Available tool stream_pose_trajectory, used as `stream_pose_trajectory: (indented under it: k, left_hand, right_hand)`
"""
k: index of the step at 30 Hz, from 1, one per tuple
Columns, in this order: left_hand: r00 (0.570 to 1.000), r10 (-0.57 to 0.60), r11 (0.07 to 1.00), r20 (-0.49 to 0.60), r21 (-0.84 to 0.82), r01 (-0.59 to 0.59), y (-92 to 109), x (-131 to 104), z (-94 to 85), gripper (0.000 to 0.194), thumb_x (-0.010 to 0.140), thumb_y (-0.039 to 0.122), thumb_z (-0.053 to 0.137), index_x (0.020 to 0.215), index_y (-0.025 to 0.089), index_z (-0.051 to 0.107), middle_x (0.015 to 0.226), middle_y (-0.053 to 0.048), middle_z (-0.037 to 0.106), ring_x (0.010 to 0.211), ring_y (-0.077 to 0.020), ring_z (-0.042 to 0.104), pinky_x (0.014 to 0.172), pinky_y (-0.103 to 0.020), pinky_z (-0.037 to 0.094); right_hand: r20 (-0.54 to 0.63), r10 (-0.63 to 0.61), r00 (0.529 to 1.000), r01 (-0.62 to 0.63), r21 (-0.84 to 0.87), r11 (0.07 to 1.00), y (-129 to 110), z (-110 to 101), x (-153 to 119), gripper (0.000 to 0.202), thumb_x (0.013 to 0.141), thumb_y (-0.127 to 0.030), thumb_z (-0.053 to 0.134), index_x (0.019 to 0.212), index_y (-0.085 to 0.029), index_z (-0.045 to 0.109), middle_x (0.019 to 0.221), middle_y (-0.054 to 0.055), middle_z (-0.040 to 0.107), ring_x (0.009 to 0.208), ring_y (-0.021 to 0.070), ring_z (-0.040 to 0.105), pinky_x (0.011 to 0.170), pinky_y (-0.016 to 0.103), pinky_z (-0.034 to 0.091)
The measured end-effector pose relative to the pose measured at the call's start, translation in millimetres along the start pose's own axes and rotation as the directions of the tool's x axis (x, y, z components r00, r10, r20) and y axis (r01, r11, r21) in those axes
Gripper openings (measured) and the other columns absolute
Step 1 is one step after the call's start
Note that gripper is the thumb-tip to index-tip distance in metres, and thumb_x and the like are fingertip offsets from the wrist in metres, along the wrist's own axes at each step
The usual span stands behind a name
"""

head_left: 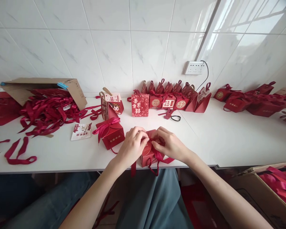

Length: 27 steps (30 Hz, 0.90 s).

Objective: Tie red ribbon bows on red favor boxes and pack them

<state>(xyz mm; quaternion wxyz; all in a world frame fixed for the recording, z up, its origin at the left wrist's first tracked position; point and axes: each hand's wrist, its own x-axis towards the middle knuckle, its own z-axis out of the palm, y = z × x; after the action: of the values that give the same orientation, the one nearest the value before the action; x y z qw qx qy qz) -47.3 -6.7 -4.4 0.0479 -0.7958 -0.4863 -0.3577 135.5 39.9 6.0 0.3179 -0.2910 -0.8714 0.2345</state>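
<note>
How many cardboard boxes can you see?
2. One cardboard box lies tipped on its side at the table's far left, ribbons spilling out. The other sits low at the right, below the table edge, only partly in view.

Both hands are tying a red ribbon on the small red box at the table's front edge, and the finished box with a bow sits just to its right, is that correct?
Not quite: in the head view the finished box with a bow sits to the left of the small red box, not the right. The left hand and right hand do work its red ribbon.

Bright daylight from the right glares on the tiled wall [138, 47]; sharp focus, edges bowed by wide-angle distortion.
</note>
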Motion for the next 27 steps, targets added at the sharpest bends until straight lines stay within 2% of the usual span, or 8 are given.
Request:
stream_pose_trajectory:
  k: [3,8,13,18,20,24,27]
  left_hand:
    - [1.000,0.020,1.000,-0.008,0.015,-0.020,-1.3,-0.9,0.9,0.010,0.092,0.016,0.045,0.084,0.020,0.049,0.096,-0.006,0.056,0.091,-0.0196,0.059,0.082,-0.039,0.051]
    - [1.000,-0.017,1.000,-0.021,-0.018,0.017,-2.3,-3.3,3.2,0.007,0.092,0.016,0.045,0.087,0.021,0.047,0.098,-0.006,0.055,0.093,-0.0199,0.058,0.084,-0.039,0.051]
    - [0.999,-0.035,0.995,0.022,-0.093,0.037,-2.1,-3.4,2.7,0.011,0.092,0.014,0.042,0.086,0.021,0.047,0.100,-0.007,0.054,0.097,-0.0200,0.058,0.086,-0.039,0.051]
    - [0.998,-0.023,0.994,0.061,-0.104,0.029,0.8,-2.6,0.4,0.010,0.092,0.015,0.042,0.084,0.021,0.045,0.100,-0.008,0.053,0.099,-0.0212,0.057,0.086,-0.039,0.052]
    - [0.997,-0.017,0.993,0.074,-0.115,0.025,1.6,-2.2,-0.1,0.010,0.092,0.014,0.041,0.085,0.021,0.044,0.101,-0.008,0.052,0.098,-0.0202,0.058,0.084,-0.037,0.052]
    - [0.996,-0.035,0.995,0.079,-0.094,0.042,0.9,-2.3,-0.9,0.009,0.092,0.015,0.039,0.086,0.021,0.044,0.107,-0.010,0.051,0.103,-0.0215,0.059,0.085,-0.038,0.052]
    - [0.996,-0.042,0.997,0.074,-0.069,0.047,-0.2,-2.5,-0.8,0.009,0.092,0.016,0.039,0.086,0.020,0.044,0.112,-0.012,0.051,0.112,-0.0240,0.056,0.090,-0.042,0.050]
  right_hand:
    - [0.020,0.028,0.999,-0.029,0.053,0.998,1.4,-2.4,0.8,0.009,0.084,-0.017,0.050,0.077,-0.018,0.055,0.078,0.001,0.050,0.062,0.0110,0.048,0.063,0.026,0.042]
    - [0.061,0.153,0.986,-0.164,0.285,0.945,6.2,-2.5,-0.6,0.010,0.084,-0.024,0.050,0.076,-0.019,0.052,0.076,0.000,0.050,0.061,0.0106,0.046,0.060,0.026,0.043]
    - [0.111,0.129,0.986,-0.153,0.252,0.956,2.8,-6.4,0.3,0.008,0.079,-0.024,0.055,0.073,-0.018,0.055,0.078,0.000,0.047,0.062,0.0109,0.043,0.061,0.026,0.039]
    - [0.279,0.151,0.948,-0.276,0.489,0.827,2.8,-16.3,4.4,0.010,0.078,-0.024,0.046,0.069,-0.019,0.047,0.076,0.000,0.044,0.064,0.0123,0.042,0.059,0.027,0.037]
    - [0.289,0.150,0.945,-0.277,0.471,0.838,2.3,-17.0,5.1,0.012,0.077,-0.025,0.049,0.068,-0.020,0.044,0.076,-0.001,0.043,0.064,0.0122,0.041,0.059,0.026,0.036]
    - [0.209,0.093,0.974,-0.141,0.229,0.963,0.5,-13.6,5.1,0.015,0.075,-0.021,0.055,0.067,-0.020,0.043,0.075,-0.001,0.044,0.069,0.0132,0.042,0.066,0.028,0.037]
    - [0.176,0.117,0.977,-0.151,0.194,0.969,1.4,-9.2,4.0,0.014,0.076,-0.023,0.056,0.067,-0.020,0.046,0.074,-0.001,0.047,0.064,0.0123,0.043,0.064,0.029,0.039]
